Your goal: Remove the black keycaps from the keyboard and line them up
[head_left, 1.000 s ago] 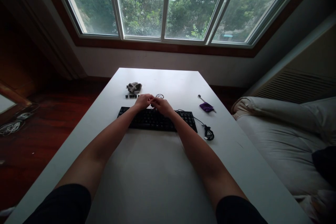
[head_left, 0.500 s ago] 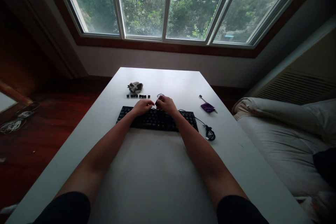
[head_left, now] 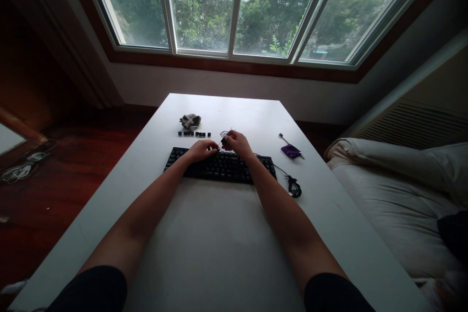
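A black keyboard [head_left: 219, 168] lies across the white table, under my wrists. Above its back edge my right hand [head_left: 238, 143] pinches a small keycap puller with a black handle [head_left: 224, 141] and thin wires that slant down to the left. My left hand [head_left: 202, 150] is closed at the fingertips, by the lower end of those wires. Something small and dark shows at its fingertips, too small to name. Behind the keyboard, to the left, several black keycaps [head_left: 193, 133] stand in a row. A wire loop [head_left: 224, 133] lies behind my right hand.
A crumpled grey cloth [head_left: 190, 121] sits at the table's back left. To the right are a purple cloth [head_left: 291, 151] with a thin brush [head_left: 282, 136] and the keyboard's bundled cable [head_left: 293, 187]. Beside the white table [head_left: 215, 234] stands a pale couch [head_left: 380, 195].
My right hand has moved a little right and up, and the puller's wires now show between the hands. My left hand has shifted slightly right.
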Motion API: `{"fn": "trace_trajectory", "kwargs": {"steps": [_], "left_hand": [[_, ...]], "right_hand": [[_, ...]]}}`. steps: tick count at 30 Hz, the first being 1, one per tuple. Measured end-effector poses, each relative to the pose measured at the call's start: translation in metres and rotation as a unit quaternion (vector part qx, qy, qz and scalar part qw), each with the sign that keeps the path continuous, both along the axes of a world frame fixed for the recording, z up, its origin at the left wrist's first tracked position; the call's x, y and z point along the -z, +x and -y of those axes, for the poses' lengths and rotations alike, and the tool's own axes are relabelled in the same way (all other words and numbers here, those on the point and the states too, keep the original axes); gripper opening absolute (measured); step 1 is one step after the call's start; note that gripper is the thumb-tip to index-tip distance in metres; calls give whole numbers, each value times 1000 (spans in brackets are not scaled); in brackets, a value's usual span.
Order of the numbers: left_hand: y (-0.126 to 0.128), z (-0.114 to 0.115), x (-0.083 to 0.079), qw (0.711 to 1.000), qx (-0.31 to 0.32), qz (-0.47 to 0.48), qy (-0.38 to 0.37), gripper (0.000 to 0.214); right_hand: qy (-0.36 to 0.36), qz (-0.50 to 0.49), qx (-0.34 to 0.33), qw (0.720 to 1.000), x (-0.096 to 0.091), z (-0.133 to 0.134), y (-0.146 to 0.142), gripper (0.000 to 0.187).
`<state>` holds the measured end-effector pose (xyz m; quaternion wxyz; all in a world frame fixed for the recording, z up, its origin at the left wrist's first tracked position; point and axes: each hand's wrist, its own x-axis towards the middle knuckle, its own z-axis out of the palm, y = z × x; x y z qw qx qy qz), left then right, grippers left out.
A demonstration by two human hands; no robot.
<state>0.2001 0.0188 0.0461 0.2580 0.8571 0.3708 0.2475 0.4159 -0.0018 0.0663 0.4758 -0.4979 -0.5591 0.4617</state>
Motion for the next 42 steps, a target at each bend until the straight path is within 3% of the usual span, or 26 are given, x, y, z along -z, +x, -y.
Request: {"fn": "trace_trajectory", "kwargs": {"steps": [9, 18, 23, 27, 34, 42], "left_hand": [[1, 2, -6, 1000, -21, 8, -21, 32], [0, 3, -7, 991, 47, 48, -116, 36], [-5, 6, -21, 973, 115, 76, -185, 41], [-4, 14, -33, 954, 124, 138, -234, 45], [0, 18, -30, 913, 131, 218, -319, 43], [5, 13, -27, 942, 107, 184, -258, 42]], "right_hand": [[101, 40, -121, 987, -7, 6, 0, 27], [74, 41, -134, 987, -10, 7, 10, 32], [41, -9, -129, 991, -14, 6, 12, 35], [46, -86, -137, 986, -21, 9, 14, 40], [40, -123, -158, 979, -26, 12, 15, 41], [33, -99, -100, 990, -27, 10, 12, 43]]}}
